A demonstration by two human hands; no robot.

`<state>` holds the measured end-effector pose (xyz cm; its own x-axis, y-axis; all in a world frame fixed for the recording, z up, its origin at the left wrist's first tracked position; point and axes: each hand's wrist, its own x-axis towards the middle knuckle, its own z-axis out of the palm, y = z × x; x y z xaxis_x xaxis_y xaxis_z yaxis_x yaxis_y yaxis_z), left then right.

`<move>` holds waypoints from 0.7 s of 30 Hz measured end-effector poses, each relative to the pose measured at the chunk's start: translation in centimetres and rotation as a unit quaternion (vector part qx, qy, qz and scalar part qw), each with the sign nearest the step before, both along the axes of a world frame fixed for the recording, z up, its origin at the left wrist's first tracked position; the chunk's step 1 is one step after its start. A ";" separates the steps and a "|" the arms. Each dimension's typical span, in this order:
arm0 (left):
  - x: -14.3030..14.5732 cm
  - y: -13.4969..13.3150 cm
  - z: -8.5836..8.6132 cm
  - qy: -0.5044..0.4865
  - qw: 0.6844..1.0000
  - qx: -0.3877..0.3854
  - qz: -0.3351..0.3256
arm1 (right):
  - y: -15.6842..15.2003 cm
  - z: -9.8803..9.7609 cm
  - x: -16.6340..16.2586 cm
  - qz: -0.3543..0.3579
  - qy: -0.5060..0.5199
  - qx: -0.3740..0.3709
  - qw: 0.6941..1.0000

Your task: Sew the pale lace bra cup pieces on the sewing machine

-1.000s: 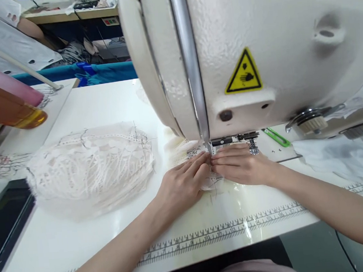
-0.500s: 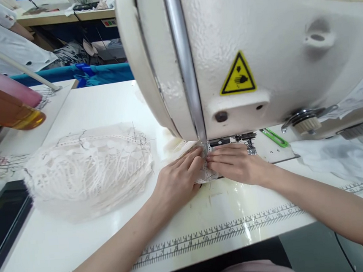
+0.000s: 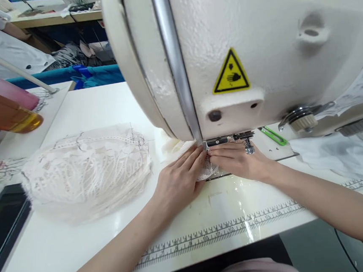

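Note:
A small piece of white lace (image 3: 207,172) lies under the foot of a big cream sewing machine (image 3: 240,50). My left hand (image 3: 179,178) presses on the lace from the left, fingers together and flat. From the right, my right hand (image 3: 237,158) holds the same piece down, fingertips meeting the left ones just below the needle area (image 3: 205,145). Most of the lace is hidden beneath my fingers.
A heap of white lace pieces (image 3: 87,169) sits to the left on the white table (image 3: 102,104). A dark phone (image 3: 1,223) lies at the left edge. An amber bottle (image 3: 4,115), green tweezers (image 3: 272,135), white cloth (image 3: 339,158) and a printed ruler (image 3: 224,229) are around.
Both hands have slid the lace piece a little further away, in under the machine's foot. The view has shifted closer to the machine.

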<state>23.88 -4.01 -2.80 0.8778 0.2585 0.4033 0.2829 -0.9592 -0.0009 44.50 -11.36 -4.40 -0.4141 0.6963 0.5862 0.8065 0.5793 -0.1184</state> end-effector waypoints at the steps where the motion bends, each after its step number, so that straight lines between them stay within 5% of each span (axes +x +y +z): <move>1: 0.0 0.0 0.0 0.001 1.000 0.002 -0.003 | 0.0 0.0 0.0 -0.002 -0.003 -0.001 1.000; 13: 0.2 -0.1 0.0 0.005 1.000 -0.002 -0.024 | -0.5 0.7 0.6 -0.074 -0.056 0.015 0.996; 21: 0.3 0.1 -0.1 0.005 0.999 -0.028 -0.019 | -0.6 1.7 0.3 -0.121 -0.021 -0.100 0.987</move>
<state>24.21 -3.93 -2.89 0.8913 0.2474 0.3800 0.2473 -0.9676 0.0499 44.82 -11.94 -2.72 -0.2414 0.8785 0.4123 0.9252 0.3365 -0.1755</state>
